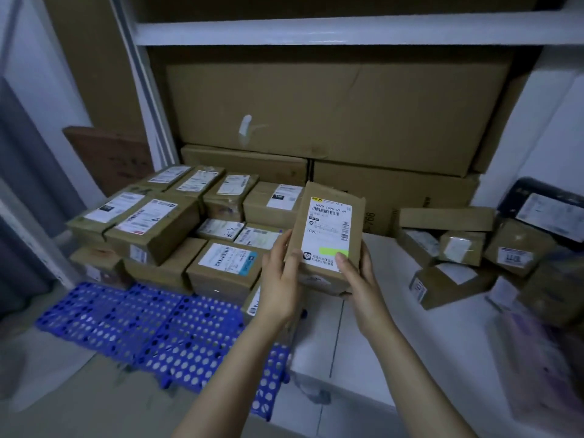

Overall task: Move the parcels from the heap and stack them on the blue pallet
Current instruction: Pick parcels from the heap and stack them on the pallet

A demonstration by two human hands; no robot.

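I hold a small brown cardboard parcel (328, 229) with a white shipping label upright in front of me, in both hands. My left hand (279, 276) grips its left side and my right hand (358, 281) grips its lower right corner, thumb on the label. Below and to the left lies the blue perforated pallet (151, 330), its near half bare. Several labelled parcels (151, 229) stand stacked in two layers on its far half. The heap of loose parcels (455, 248) lies on the right, on a white surface.
Large brown cartons (331, 112) fill the white shelf unit behind the pallet. A flat cardboard sheet (110, 156) leans at the left wall. A black-framed package (550, 213) sits at the far right. The white block (357, 352) borders the pallet's right edge.
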